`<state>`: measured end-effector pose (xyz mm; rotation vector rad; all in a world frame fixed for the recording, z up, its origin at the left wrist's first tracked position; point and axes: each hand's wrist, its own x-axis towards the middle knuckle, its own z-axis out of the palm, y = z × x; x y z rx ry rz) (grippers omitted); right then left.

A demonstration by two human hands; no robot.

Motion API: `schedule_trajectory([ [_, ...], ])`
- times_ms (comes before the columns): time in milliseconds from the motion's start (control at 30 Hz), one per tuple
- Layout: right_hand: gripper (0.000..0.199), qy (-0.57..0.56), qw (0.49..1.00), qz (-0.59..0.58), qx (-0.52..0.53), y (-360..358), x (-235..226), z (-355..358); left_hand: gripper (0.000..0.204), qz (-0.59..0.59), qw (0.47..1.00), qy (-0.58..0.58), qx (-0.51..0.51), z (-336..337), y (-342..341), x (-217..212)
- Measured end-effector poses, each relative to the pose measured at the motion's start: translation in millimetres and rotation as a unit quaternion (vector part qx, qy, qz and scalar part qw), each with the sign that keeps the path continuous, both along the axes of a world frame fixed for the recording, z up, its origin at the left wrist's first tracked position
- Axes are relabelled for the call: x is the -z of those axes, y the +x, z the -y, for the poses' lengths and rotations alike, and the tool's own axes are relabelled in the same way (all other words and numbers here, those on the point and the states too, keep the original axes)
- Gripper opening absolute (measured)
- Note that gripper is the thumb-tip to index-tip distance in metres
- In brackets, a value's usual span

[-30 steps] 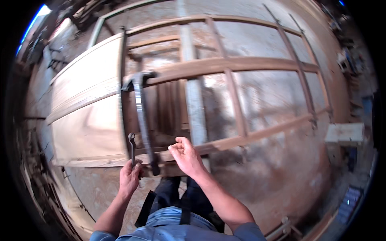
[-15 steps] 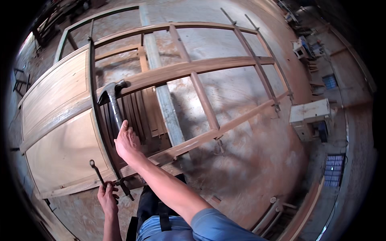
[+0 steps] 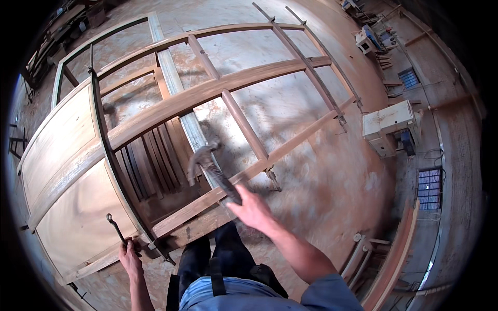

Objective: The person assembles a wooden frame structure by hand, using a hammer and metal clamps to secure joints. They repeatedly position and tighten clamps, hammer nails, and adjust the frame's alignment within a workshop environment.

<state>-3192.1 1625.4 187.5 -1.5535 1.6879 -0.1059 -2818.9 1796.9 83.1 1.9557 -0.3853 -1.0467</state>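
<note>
In my right hand (image 3: 251,208) is a claw hammer (image 3: 220,175), gripped by its dark handle, its head held over the opening near the front rail of a large wooden door frame (image 3: 223,196). My left hand (image 3: 130,259) closes round a ring wrench (image 3: 116,228) that points up and away, close to the near end of a long metal bar clamp (image 3: 99,114). That clamp lies across the frame beside two pale wood panels, one far (image 3: 65,127) and one near (image 3: 78,220). Two more bar clamps, an inner one (image 3: 306,62) and an outer one (image 3: 337,67), cross the frame's right end.
Beneath the frame runs a whitish support beam (image 3: 193,132), with several wooden slats (image 3: 153,160) lying below. A white machine box (image 3: 389,122) stands on the floor at right. Long boards (image 3: 397,259) lie at lower right. Another wooden frame (image 3: 116,28) is at far left.
My right hand has carried the hammer right and nearer, from beside the left clamp to the front rail. My left hand with the wrench has shifted slightly left. The whole view has moved too.
</note>
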Motion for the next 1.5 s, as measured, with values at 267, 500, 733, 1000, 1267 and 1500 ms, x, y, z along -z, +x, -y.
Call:
schedule_trajectory([
  [267,0.045,0.059,0.987,-0.152,0.012,-74.0,-6.2,-7.5,0.016,0.03,0.999,-0.01,0.02,6.4,-2.7,3.9],
  [500,0.042,0.089,0.985,-0.144,0.025,-70.8,-24.4,-4.6,0.018,0.072,0.996,-0.024,0.055,-1.7,8.4,24.0],
  [733,0.033,0.128,0.971,0.044,0.199,-77.8,-13.2,-22.5,0.015,0.076,0.996,0.007,0.034,9.6,-4.2,-0.2],
  [1000,0.044,-0.025,0.975,0.014,0.222,-140.1,17.3,-44.1,0.031,0.108,0.993,-0.057,0.005,4.4,-4.6,14.6],
  [1267,0.034,0.111,0.941,0.202,0.247,-227.6,31.9,-13.8,0.014,0.128,0.983,-0.038,0.125,87.8,-141.7,-40.5],
  [1500,0.03,0.102,0.893,0.277,0.339,-367.3,44.0,4.8,0.015,0.161,0.963,-0.011,0.217,144.2,-293.1,-20.6],
])
